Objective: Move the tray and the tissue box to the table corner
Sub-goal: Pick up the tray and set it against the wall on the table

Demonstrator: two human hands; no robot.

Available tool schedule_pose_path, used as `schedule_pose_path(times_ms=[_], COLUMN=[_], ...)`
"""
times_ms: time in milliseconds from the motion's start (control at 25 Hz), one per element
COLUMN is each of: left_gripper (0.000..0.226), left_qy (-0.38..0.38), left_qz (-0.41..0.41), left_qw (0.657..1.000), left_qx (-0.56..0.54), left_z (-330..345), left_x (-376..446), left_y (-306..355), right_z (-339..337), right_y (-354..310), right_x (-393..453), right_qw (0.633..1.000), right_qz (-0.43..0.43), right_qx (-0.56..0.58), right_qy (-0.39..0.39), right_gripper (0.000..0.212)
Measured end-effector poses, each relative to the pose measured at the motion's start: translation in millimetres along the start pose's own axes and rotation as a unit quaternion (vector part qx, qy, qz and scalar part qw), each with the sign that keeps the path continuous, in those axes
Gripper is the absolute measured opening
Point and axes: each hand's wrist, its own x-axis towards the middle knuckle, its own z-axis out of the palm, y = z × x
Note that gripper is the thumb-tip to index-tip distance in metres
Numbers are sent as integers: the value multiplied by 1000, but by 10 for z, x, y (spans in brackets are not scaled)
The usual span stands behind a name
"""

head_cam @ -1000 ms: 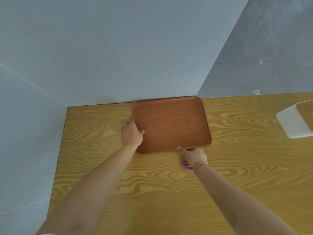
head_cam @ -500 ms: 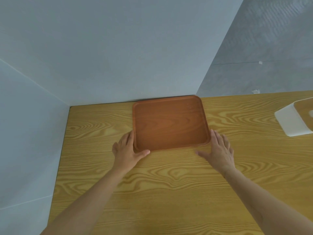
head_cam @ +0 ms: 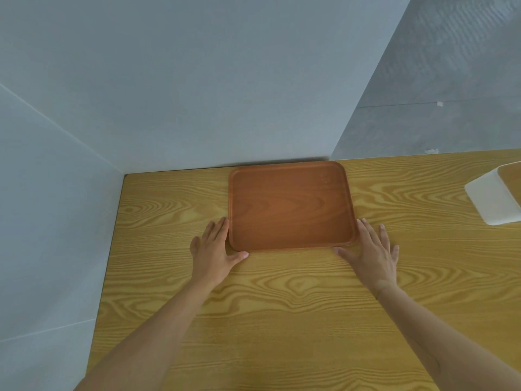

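A brown wooden tray (head_cam: pixel 290 206) lies flat on the wooden table (head_cam: pixel 282 306), its far edge against the wall. My left hand (head_cam: pixel 212 251) rests flat on the table at the tray's near left corner, fingers along its left edge, thumb under the front edge. My right hand (head_cam: pixel 372 251) lies flat at the near right corner, fingers spread, thumb along the front edge. Neither hand holds anything. The tissue box (head_cam: pixel 496 194), white with a wooden top, stands at the right edge of view, partly cut off.
Grey walls meet behind the table's far left corner (head_cam: pixel 125 174). Bare tabletop lies between the tray and that corner. The table's left edge runs along the wall. Grey floor shows at the upper right.
Both hands let go of the tray's edges and moved to lie flat on the table beside its near corners. The tray itself has settled flat against the wall.
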Motion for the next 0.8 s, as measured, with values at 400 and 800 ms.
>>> schedule_pose_path(times_ms=[400,800], left_gripper=[99,100], left_qy=[-1,4], left_qz=[-20,-50], left_qw=[1000,998], left_qx=[8,-32], left_z=[45,52], left_x=[117,216], left_y=[33,62], right_z=[-37,-95], right_y=[-13,-2], right_x=[118,237], right_qw=[1000,1000], right_qz=[20,15], right_qx=[4,-2], right_qy=[-7,-12], right_gripper=[96,98])
